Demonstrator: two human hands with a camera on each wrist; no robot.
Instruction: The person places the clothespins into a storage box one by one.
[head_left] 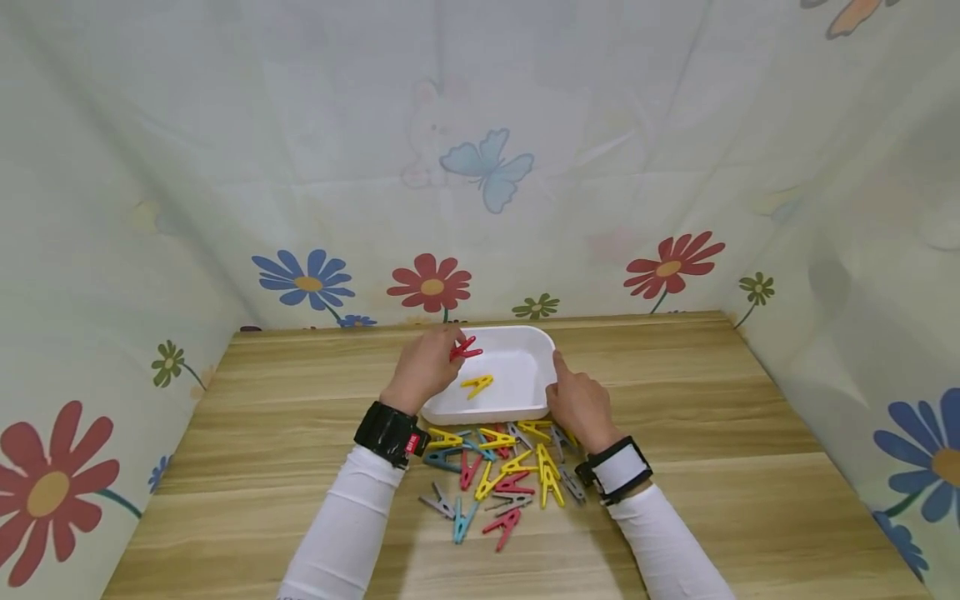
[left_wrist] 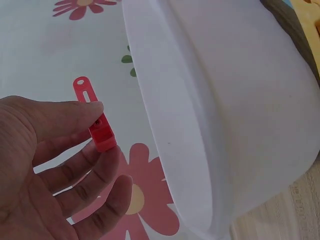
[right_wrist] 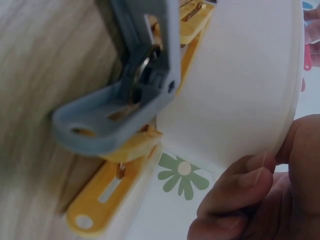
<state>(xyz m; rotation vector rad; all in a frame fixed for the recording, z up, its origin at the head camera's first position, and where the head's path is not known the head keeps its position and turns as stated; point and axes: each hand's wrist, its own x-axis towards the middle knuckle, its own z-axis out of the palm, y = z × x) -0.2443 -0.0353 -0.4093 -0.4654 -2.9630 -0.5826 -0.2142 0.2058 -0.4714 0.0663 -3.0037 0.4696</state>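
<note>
Over the left side of a white plastic tray (head_left: 519, 377), my left hand (head_left: 423, 365) pinches a red clothespin (head_left: 467, 349). The left wrist view has this clothespin (left_wrist: 103, 136) between thumb and fingers, with the other fingers loosely bent beside the tray's wall (left_wrist: 250, 90). One yellow clothespin (head_left: 477, 384) lies on the tray floor. At the tray's right side, my right hand (head_left: 582, 403) grips the rim. Seen from the right wrist, bent fingers (right_wrist: 245, 182) touch the outer wall.
Several yellow, red, blue and grey clothespins (head_left: 517, 461) lie jumbled on the wooden table (head_left: 262, 433), against the tray's near side and between the forearms. A grey clothespin (right_wrist: 130, 90) looms close to the right wrist. Flower-printed cloth (head_left: 360, 192) surrounds the table's back and sides.
</note>
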